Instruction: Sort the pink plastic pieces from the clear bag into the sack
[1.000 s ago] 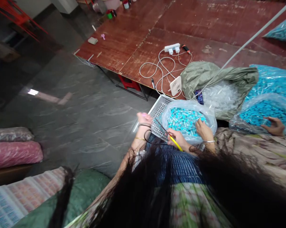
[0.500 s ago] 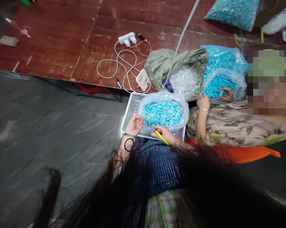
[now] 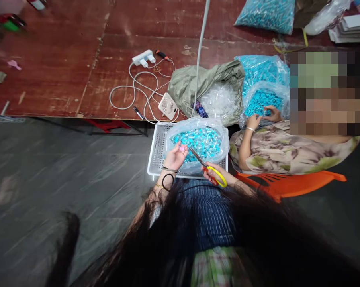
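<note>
My left hand [image 3: 175, 158] is closed on a small pink piece [image 3: 182, 148], too small to name, at the left side of an open plastic bag [image 3: 225, 137]. Scissors [image 3: 217, 176] with yellow and red handles are in my right hand [image 3: 211, 172]; their blades point up and left toward the pink piece. Many small clear-and-turquoise tubes [image 3: 205, 141] fill the bag. It sits inside a white perforated basket [image 3: 156, 148] in front of me.
A red-brown table [image 3: 63, 59] carries a small white fan [image 3: 168, 106], a power strip [image 3: 143, 57] with looped cables and a grey-green sack [image 3: 182, 83] of clear tubes. To my right, a co-worker's hands [image 3: 259, 117] work at a bag of turquoise pieces, beside an orange chair [image 3: 302, 186].
The view has shifted slightly. The scissors have turned, so both handle loops now show. My left hand still holds the pink piece. The co-worker's hands have come closer together.
</note>
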Available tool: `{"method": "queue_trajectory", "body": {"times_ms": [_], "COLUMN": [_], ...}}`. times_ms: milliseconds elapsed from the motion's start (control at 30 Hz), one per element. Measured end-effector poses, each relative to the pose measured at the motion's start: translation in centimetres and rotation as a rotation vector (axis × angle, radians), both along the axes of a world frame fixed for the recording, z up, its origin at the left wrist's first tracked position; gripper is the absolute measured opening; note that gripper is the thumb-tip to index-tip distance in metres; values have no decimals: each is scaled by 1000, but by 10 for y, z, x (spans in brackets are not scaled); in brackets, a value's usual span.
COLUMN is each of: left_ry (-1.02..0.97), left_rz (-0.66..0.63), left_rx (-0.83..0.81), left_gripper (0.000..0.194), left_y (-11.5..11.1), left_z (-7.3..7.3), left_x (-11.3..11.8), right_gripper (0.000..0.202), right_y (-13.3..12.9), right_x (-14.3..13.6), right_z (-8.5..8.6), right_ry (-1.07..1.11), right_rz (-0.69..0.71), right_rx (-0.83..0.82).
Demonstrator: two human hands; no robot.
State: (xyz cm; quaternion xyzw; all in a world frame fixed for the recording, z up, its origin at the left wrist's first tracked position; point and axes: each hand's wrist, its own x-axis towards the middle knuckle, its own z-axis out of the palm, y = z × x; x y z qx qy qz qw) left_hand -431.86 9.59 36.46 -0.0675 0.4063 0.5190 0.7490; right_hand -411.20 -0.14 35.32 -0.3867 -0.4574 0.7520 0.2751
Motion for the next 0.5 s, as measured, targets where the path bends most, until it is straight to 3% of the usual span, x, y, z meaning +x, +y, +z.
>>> {"method": "queue_trajectory", "body": {"times_ms": [133, 333, 433, 500], "left_ry": [-49, -83, -8, 39], "left_rz": [-24, -77, -19, 5], "left_rx": [11, 81, 32, -7], "left_gripper": [19, 25, 26, 26], "left_y": [-2, -9, -10, -12], "left_z": [2, 7, 7, 5], "left_x": [15, 24, 20, 16], "right_gripper": [71, 80, 78, 68], "right_y": [0, 9, 14, 16], "right_x": [5, 16, 21, 29], "right_z": [5, 8, 0, -10], "right_ry": [146, 172, -100, -421], "right_rz": [46, 124, 108, 27], "right_rx": [19, -144, -142, -71]}}
